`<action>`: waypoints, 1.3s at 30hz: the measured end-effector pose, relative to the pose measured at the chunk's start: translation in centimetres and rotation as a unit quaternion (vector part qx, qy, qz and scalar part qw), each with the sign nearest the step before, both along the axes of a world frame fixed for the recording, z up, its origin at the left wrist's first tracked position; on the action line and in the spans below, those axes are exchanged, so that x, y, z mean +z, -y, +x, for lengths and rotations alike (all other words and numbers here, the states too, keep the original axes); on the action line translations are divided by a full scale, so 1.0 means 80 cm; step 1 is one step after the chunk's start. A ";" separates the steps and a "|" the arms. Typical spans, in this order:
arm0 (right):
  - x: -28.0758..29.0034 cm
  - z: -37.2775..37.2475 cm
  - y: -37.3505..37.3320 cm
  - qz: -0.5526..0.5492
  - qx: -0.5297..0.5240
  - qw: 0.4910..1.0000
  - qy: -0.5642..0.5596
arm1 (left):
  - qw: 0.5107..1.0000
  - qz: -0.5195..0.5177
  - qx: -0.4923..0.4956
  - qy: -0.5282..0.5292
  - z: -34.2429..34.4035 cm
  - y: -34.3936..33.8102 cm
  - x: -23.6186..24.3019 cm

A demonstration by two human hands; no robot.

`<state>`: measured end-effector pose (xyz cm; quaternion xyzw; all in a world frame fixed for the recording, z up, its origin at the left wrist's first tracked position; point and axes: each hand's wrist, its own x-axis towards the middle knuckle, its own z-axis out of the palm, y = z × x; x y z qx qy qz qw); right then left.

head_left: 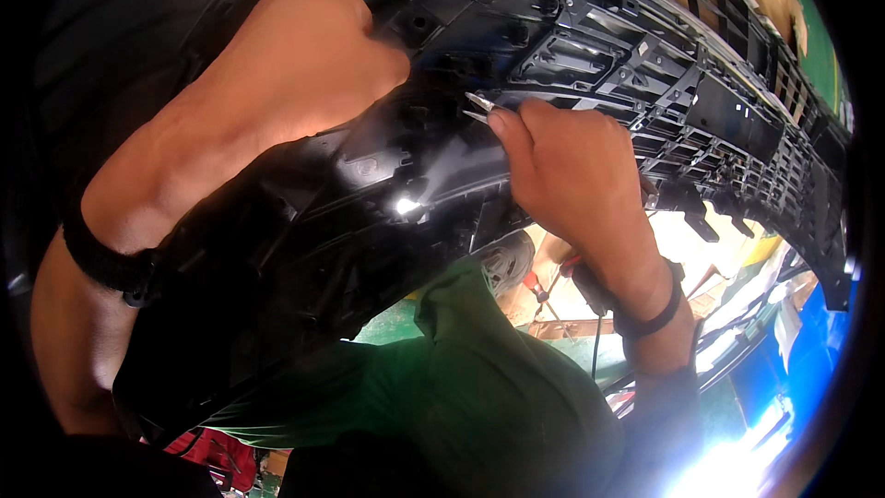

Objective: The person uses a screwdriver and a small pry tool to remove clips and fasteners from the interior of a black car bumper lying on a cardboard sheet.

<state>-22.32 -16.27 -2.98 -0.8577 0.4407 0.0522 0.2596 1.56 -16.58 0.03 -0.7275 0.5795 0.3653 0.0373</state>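
Note:
A large black plastic car bumper (369,171), seen from its ribbed inner side, spreads across the view. My left hand (323,46) is curled against its upper middle. Its fingertips are hidden, so what it grips, if anything, does not show. My right hand (572,152) is closed round a pair of pliers with slim pointed metal jaws (478,102); the handles are out of sight in the palm. The jaws stand apart and point left toward the bumper, near my left hand. Whether they touch it I cannot tell.
Slatted black grille work (673,111) runs along the bumper's right part. My green-trousered legs (479,360) are below it. Beyond lie a red-handled tool (532,282) and a coil of clear material (507,263). Something red (221,456) sits lower left, a blue surface (816,341) right.

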 end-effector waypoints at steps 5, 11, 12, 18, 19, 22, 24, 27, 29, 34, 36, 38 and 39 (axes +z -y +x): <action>0.011 0.007 0.006 0.010 0.030 1.000 0.000 | 0.999 -0.019 -0.034 0.017 -0.005 -0.001 0.002; 0.014 0.014 0.009 0.020 0.024 0.999 -0.017 | 0.998 0.022 0.056 -0.024 -0.008 -0.006 0.005; 0.014 0.014 0.010 0.007 0.029 0.999 -0.018 | 0.996 0.019 0.077 -0.044 -0.009 -0.007 0.005; 0.013 0.012 0.017 -0.034 0.081 0.995 0.041 | 0.989 0.052 0.112 -0.080 -0.005 -0.005 0.002; 0.014 0.012 0.016 -0.046 0.100 0.992 0.054 | 0.988 0.047 0.113 -0.099 -0.005 -0.004 0.002; 0.019 0.017 0.013 -0.020 0.093 0.995 -0.013 | 0.984 0.025 0.126 -0.120 -0.007 -0.006 0.003; 0.022 0.021 0.012 -0.002 0.078 0.995 -0.058 | 0.984 0.005 0.143 -0.108 -0.012 -0.012 0.001; 0.024 0.025 0.010 -0.004 0.072 0.994 -0.080 | 0.983 -0.005 0.145 -0.109 -0.011 -0.013 -0.001; 0.025 0.026 0.008 -0.013 0.075 0.995 -0.066 | 0.985 0.003 0.118 -0.126 -0.007 -0.012 -0.002; 0.019 0.025 0.005 -0.012 0.065 0.995 -0.076 | 0.970 0.015 0.176 -0.165 -0.007 -0.012 -0.005; 0.014 0.025 0.006 -0.006 0.072 0.995 -0.067 | 0.976 0.005 0.169 -0.137 -0.010 -0.014 -0.005; 0.014 0.023 0.004 -0.014 0.067 0.997 -0.039 | 0.989 -0.015 0.088 -0.120 -0.009 -0.017 -0.003; 0.015 0.022 0.002 -0.026 0.057 0.998 -0.012 | 0.991 -0.030 0.062 -0.114 -0.009 -0.016 -0.003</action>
